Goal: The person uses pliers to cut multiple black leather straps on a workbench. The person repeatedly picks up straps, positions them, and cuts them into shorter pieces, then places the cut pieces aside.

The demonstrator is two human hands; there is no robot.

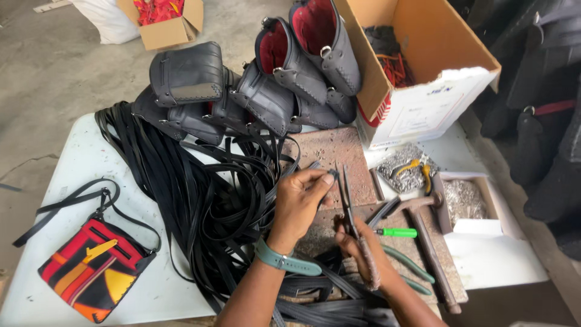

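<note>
Thin black leather strap (315, 172) pinched by left hand (296, 203); right hand (357, 242) grips metal pliers (350, 203).

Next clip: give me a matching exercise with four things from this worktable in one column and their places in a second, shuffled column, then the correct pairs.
Things:
1. Colourful bag
2. Hammer
3. Cardboard box
4. Pliers

Places:
A. In the right hand, tips up beside the left hand
B. Lying at the right of the table, head near a small white tray
C. At the near left corner of the table
D. At the far right of the table, flaps open

Pairs: 1-C, 2-B, 3-D, 4-A
</note>
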